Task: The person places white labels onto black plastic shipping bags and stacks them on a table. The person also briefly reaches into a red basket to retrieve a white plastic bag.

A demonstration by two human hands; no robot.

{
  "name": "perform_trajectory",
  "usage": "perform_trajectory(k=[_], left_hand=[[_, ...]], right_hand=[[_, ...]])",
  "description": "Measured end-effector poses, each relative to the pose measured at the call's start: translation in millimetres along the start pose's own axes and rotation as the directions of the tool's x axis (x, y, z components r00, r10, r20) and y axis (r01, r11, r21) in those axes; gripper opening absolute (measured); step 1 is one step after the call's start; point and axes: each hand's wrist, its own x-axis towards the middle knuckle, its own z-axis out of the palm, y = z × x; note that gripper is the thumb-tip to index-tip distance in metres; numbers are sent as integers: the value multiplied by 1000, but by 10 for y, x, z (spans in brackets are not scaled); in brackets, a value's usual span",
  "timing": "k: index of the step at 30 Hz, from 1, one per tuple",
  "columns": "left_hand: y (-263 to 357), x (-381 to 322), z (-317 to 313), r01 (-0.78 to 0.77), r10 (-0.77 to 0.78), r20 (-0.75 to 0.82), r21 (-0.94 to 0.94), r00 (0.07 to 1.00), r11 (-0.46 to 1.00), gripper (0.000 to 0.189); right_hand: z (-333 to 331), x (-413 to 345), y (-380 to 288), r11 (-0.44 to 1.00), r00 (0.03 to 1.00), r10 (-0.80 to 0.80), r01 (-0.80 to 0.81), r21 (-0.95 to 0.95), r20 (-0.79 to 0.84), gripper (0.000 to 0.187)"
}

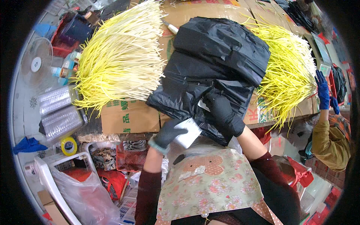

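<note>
My left hand (168, 133), in a dark glove, grips a white pad of paper (188, 132) that bears small print. Across the middle of the worktop lies a black plastic bag (211, 60), creased and spread out. My right hand (223, 111), gloved in black, rests over the near part of this bag. Beside its fingers shows a small white slip (203, 105); the fingertips are hidden, so a grip on it cannot be made out. Yellow garlic chives (126, 59) form a large heap left of the bag, and a second heap of chives (287, 64) lies right of it.
Flattened cardboard (132, 118) covers the worktop. A white handle (172, 29) pokes out by the bag. At left are a fan (36, 64), clear plastic packs (62, 121) and yellow tape (69, 146). A co-worker's blue-gloved hand (323, 92) touches the right heap.
</note>
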Motion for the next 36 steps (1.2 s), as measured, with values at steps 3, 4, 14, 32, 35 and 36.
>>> perform_trajectory(k=[3,4,14,32,35,36], left_hand=[[-127,-551,-123,156,-170,-164,-94,972,983,39],[-157,-719,-118,122,-85,-312,98,946,988,39],[113,-797,-29,-152,-9,-351,-428,936,891,38],[272,723,287,-356,566,-129,659,814,662,42],[193,387,181,-281,336,-40,462,941,841,46],[160,196,134,-143,148,-5,212,989,967,41]], right_hand=[[-64,77,-23,999,998,50,-48,24,-50,32],[-69,103,-39,999,996,48,-47,18,-73,35],[-143,151,-69,931,965,171,-224,289,197,35],[-235,-53,-520,959,993,111,-114,259,27,21],[40,31,-285,990,977,131,-122,-63,170,19],[49,49,-222,995,985,82,-72,-70,155,19]])
